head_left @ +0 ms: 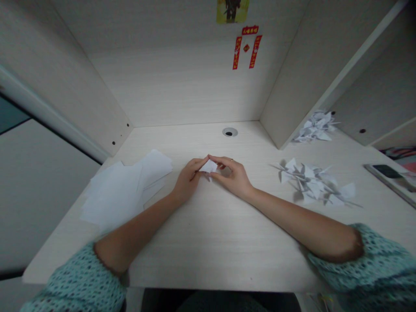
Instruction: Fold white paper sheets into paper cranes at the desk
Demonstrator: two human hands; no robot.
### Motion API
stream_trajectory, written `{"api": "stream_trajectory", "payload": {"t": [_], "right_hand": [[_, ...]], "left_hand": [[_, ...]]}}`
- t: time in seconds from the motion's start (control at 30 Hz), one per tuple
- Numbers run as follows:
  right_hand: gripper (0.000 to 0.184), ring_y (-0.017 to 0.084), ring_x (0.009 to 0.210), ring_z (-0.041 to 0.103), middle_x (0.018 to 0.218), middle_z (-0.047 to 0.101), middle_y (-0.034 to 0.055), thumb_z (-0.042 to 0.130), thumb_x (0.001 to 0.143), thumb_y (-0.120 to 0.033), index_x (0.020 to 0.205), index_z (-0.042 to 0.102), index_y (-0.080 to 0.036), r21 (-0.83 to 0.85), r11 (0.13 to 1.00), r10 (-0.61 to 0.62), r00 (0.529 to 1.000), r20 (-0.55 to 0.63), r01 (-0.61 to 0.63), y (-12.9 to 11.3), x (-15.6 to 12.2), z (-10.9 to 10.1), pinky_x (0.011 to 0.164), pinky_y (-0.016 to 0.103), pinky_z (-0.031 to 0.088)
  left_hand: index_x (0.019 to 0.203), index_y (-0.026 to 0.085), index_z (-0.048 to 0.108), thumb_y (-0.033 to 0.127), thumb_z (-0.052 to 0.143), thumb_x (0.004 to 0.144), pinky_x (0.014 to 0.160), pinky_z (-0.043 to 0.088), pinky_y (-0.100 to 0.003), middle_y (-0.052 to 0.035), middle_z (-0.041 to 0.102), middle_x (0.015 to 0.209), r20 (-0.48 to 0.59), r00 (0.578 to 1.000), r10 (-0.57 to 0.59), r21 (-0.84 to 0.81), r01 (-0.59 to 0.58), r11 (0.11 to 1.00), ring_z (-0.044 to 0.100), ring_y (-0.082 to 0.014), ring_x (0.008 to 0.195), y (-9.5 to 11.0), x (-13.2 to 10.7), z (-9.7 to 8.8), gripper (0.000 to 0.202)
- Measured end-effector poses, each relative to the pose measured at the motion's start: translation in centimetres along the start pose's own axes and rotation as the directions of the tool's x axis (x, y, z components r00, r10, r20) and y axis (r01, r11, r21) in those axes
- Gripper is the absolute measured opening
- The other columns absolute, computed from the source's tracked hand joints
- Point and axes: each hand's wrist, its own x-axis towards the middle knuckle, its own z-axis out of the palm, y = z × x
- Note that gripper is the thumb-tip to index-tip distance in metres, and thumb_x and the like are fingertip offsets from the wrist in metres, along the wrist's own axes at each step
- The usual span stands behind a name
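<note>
Between my two hands, over the middle of the desk, is a small piece of folded white paper (209, 166). My left hand (189, 177) pinches it from the left side, and my right hand (234, 174) grips it from the right with thumb and fingers. The fingertips of both hands meet at its top corner. Parts of the paper's lower edge are hidden behind the fingers. Left of my left forearm lies a spread stack of white paper sheets (117, 190). To the right of my right hand sits a loose pile of folded paper cranes (308, 180).
Another heap of folded paper (316, 126) lies by the right divider panel (292, 82). A silver tablet-like device with a dark phone-like object (386, 171) is at the far right. Behind my hands, a round cable hole (230, 132) is set in the desk (201, 242).
</note>
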Motion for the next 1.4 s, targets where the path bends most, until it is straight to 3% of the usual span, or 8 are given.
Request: {"api": "stream_trajectory", "payload": {"t": [0.27,0.43,0.57,0.9,1.03,1.23,1.4], "right_hand": [[0.035,0.017,0.078,0.062,0.096,0.072,0.0035,0.063,0.079,-0.019,0.113,0.067,-0.027,-0.016,1.000,-0.026,0.999,-0.048,0.025,-0.2,0.0,-0.2,0.075,0.032,0.050],[0.035,0.016,0.078,0.062,0.094,0.072,0.0020,0.062,0.076,-0.014,0.108,0.068,-0.026,-0.035,0.999,-0.044,0.995,-0.091,0.041,0.0,0.0,-0.1,0.074,0.031,0.050],[0.035,0.016,0.078,0.062,0.094,0.072,0.0015,0.063,0.075,-0.011,0.106,0.069,-0.025,-0.066,0.997,-0.053,0.992,-0.111,0.046,0.2,0.0,0.0,0.074,0.031,0.051],[0.037,0.017,0.083,0.063,0.096,0.071,0.0022,0.065,0.077,-0.015,0.112,0.066,-0.027,-0.044,0.999,-0.024,0.996,-0.091,0.020,0.0,0.0,-0.2,0.075,0.032,0.050],[0.035,0.017,0.081,0.060,0.089,0.068,0.0029,0.064,0.078,-0.014,0.111,0.067,-0.027,-0.028,0.997,-0.079,0.995,-0.053,0.078,-0.1,0.2,-0.2,0.074,0.033,0.049],[0.034,0.021,0.098,0.058,0.101,0.062,0.0071,0.062,0.081,-0.019,0.114,0.064,-0.025,-0.025,0.993,-0.116,0.993,-0.028,0.115,-0.4,0.5,-0.1,0.088,0.039,0.048],[0.032,0.021,0.099,0.060,0.103,0.065,0.0065,0.058,0.083,-0.018,0.114,0.062,-0.026,0.002,0.993,-0.121,0.993,0.012,0.121,-0.3,0.3,0.0,0.088,0.040,0.048]], "left_hand": [[0.134,0.029,0.050,0.023,0.046,0.091,0.093,0.044,-0.034,-0.0082,0.060,0.113,0.024,0.997,0.079,0.023,-0.079,0.997,0.057,-0.0187,0.103,0.7,-0.2,-0.1,0.044],[0.138,0.029,0.044,0.021,0.056,0.084,0.094,0.046,-0.035,-0.0078,0.057,0.118,0.004,0.985,0.170,0.220,-0.167,0.961,0.056,-0.0194,0.108,1.2,-0.4,0.1,0.056],[0.134,0.028,0.048,0.033,0.070,0.075,0.098,0.047,-0.036,-0.0080,0.057,0.123,-0.075,0.978,0.197,0.370,-0.156,0.916,0.056,-0.0210,0.112,1.5,-0.5,0.4,0.063],[0.109,0.027,0.069,0.023,0.063,0.083,0.092,0.054,-0.032,-0.0043,0.069,0.115,-0.103,0.942,0.318,0.337,-0.268,0.903,0.066,-0.0176,0.102,1.6,-0.9,0.3,0.027],[0.108,0.028,0.069,0.022,0.060,0.085,0.094,0.052,-0.031,-0.0016,0.071,0.111,-0.118,0.958,0.260,0.270,-0.221,0.937,0.067,-0.0161,0.101,1.5,-0.9,0.2,0.025],[0.107,0.027,0.069,0.032,0.059,0.085,0.078,0.056,-0.028,-0.0014,0.072,0.108,-0.189,0.979,-0.081,0.093,0.100,0.991,0.069,-0.0165,0.089,1.4,-0.6,0.1,0.024],[0.102,0.027,0.071,0.034,0.061,0.084,0.083,0.054,-0.029,-0.0012,0.073,0.104,-0.196,0.972,-0.128,0.057,0.142,0.988,0.069,-0.0160,0.088,1.5,-0.4,0.0,0.022]]}}
